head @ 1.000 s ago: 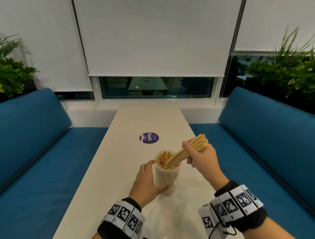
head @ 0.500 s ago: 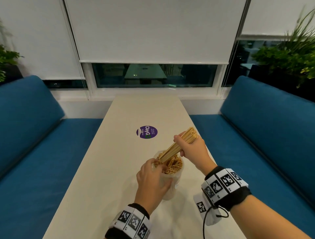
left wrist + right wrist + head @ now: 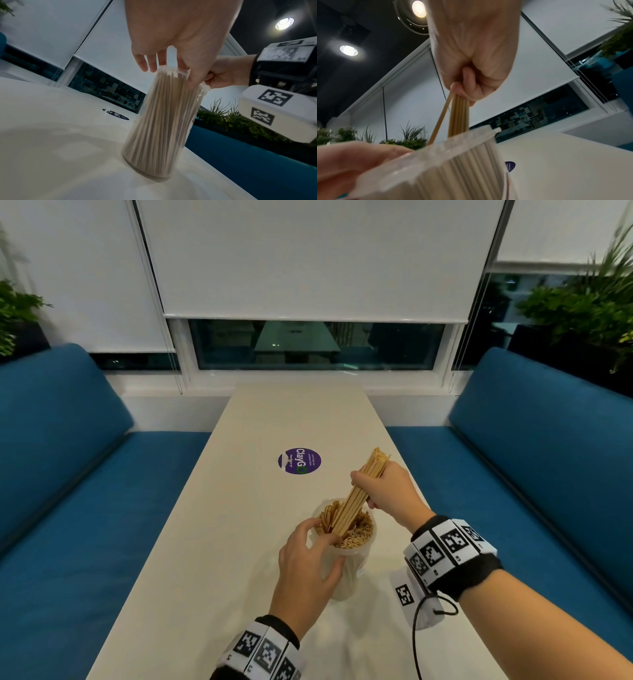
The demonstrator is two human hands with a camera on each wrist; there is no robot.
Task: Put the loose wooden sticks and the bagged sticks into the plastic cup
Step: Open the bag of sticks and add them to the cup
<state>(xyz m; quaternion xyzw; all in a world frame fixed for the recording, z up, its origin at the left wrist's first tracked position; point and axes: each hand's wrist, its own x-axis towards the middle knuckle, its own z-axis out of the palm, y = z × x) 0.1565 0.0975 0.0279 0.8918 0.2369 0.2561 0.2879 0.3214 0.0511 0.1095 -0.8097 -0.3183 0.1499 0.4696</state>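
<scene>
Head view is showing the left hand [image 3: 305, 563] gripping the plastic cup [image 3: 346, 570], thumb on the near wall and fingers hooking over the rim. The cup is standing on the white surface [image 3: 212, 542], tilted and packed with wooden sticks [image 3: 356, 534]. To the right of the cup, the right hand [image 3: 383, 491] is closing around a bundle of sticks [image 3: 363, 487], whose lower ends are going into the cup mouth. Beyond the cup, a purple sticker [image 3: 299, 460] is lying.

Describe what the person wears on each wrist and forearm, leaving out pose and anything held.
Both hands are bare. The left wrist carries a black band faced with white square-code tiles. The right wrist has the same, plus a white box bearing a code and a looping black cord.
</scene>
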